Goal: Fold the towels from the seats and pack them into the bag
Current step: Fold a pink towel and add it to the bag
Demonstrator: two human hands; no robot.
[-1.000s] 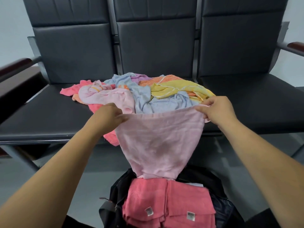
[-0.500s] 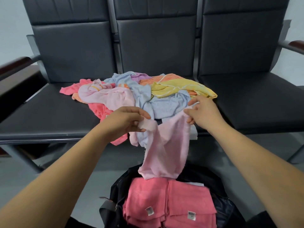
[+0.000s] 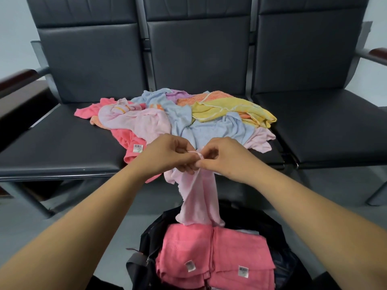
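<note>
The left grip (image 3: 167, 155) and right grip (image 3: 226, 158), 1 second ago wide apart across mid-frame with the pale pink towel (image 3: 196, 197) stretched flat between them, now meet at the centre of the frame, fingertips touching. The 2 top corners they pinch come together, so the towel hangs doubled as a narrow strip. Left of centre, a barcode label (image 3: 138, 147) is now uncovered.

My left hand (image 3: 167, 155) and right hand (image 3: 222, 158) pinch the top of a pale pink towel (image 3: 196, 197) together; it hangs over coral towels (image 3: 215, 258) in the black bag (image 3: 144, 266). A heap of towels (image 3: 184, 118) lies on the seats (image 3: 62, 143).
</note>
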